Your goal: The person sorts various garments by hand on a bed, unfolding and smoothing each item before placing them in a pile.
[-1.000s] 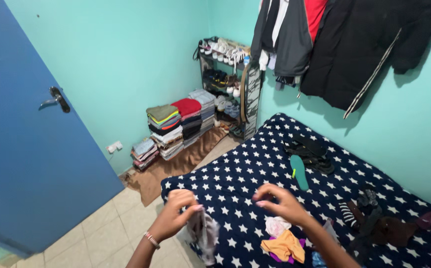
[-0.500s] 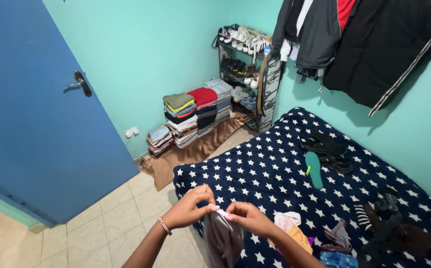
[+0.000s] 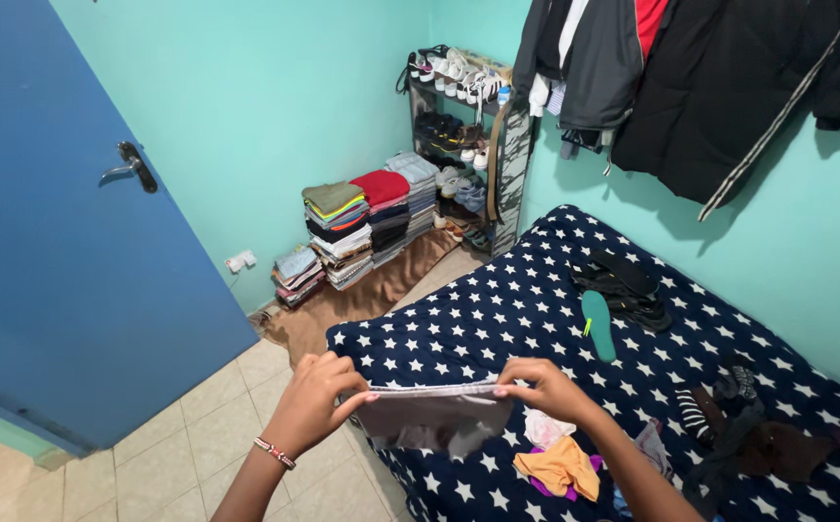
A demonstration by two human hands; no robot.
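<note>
While a small grey garment [image 3: 434, 418] is held stretched out over the near corner of the bed [image 3: 497, 309], the step in hand is judged to be the squaring of its top edge before a fold is made. The bed, covered in a navy sheet with white stars, carries the scene; it is set against the turquoise wall [image 3: 246, 97], with a blue door [image 3: 52, 242] standing to the left and dark jackets [image 3: 691, 77] hung above the far side. On the floor by the wall, stacks of folded clothes [image 3: 362, 222] are laid on a brown mat, just beside a shoe rack [image 3: 463, 135]. Towards the middle of the bed, dark sandals [image 3: 623, 285] and a green insole [image 3: 597, 324] are seen lying close together, and along the near right edge a loose heap of small clothes [image 3: 560, 464], orange, white and purple among them, is left unsorted. The grey garment is pinched at its left top corner by the left hand [image 3: 318, 401] and at its right top corner by the right hand [image 3: 545, 387], so both hands are closed on the cloth and the hem is pulled nearly straight between them, the body of it hanging slack below. For the step to be done well, equal tension should be kept at both corners, the hem should be held level, and any twist in the hanging part should be shaken out; a lopsided fold could follow if one corner were let slip.
</note>
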